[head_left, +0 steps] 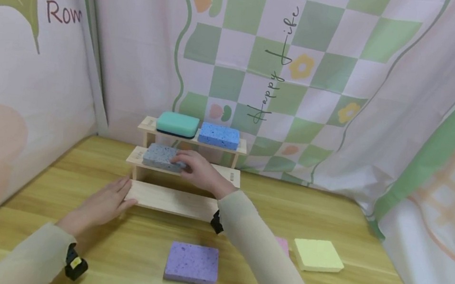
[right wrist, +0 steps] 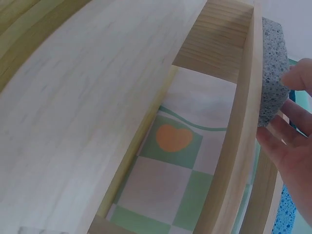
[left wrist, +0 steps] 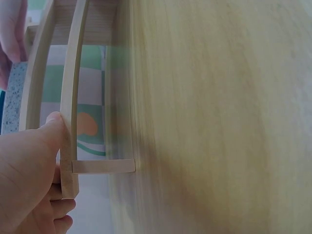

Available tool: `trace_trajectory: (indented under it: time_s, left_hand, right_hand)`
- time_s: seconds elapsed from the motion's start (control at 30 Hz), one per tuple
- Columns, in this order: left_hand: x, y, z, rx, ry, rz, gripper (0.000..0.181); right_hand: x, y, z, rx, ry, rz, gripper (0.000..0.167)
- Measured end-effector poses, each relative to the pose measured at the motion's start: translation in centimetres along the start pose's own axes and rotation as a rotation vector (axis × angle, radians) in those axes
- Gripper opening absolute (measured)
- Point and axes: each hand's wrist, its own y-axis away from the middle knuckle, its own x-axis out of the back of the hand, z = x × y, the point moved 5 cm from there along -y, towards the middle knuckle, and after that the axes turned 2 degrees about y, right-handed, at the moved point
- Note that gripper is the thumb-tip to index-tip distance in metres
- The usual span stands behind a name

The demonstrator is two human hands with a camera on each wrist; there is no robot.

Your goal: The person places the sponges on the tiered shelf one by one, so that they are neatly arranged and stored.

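Backdrop curtain (head_left: 138,29) behind, green checks and lettering; side cloth on left. Wood-grain table (head_left: 296,213) below, back edge along the curtain. Three-tier wooden rack (head_left: 176,200) on table, left of middle, near the back. Top tier: two sponges. Middle tier: one sponge, left end. Bottom tier: bare board showing, left hand at its left end, right arm over its right end. Right sleeve (head_left: 262,252) crosses the table's front part.

Left hand (head_left: 105,200): thumb and fingers closed about the bottom tier's left front corner. Right hand (head_left: 198,169): fingers part-curled, thumb and fingertips pinching the right end of the grey sponge (head_left: 158,156). Grey sponge sits on middle tier, close to front edge; whether lifted at all, can't tell.

Teal sponge (head_left: 177,123), dark underside, top tier left; blue sponge (head_left: 218,135) just beside it, right. Purple sponge (head_left: 192,262) flat on table, in front of rack, apart from it. Yellow sponge (head_left: 318,254) on table, well right. Pink sponge (head_left: 284,245) mostly hidden behind right sleeve. Room: board surface right of the right hand on middle tier, table surface between rack and purple sponge.
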Motion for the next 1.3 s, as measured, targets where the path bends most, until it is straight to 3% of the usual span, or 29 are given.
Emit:
trace_trajectory:
  time_s: [0.53,0.8,1.3]
  left_hand:
    - [0.0,-0.1,0.0,-0.010,-0.008,0.006,0.063]
    - [0.0,-0.1,0.0,-0.002,-0.006,0.004,0.064]
    - [0.0,0.0,0.0,-0.006,-0.007,0.005,0.063]
  right_hand:
    - [1.8,2.6,0.4,-0.003,-0.157,0.048,0.034]
    - [3.1,4.1,0.1,0.079,-0.155,0.086,0.034]
    - [4.2,7.1,0.1,0.075,-0.170,0.092,0.034]
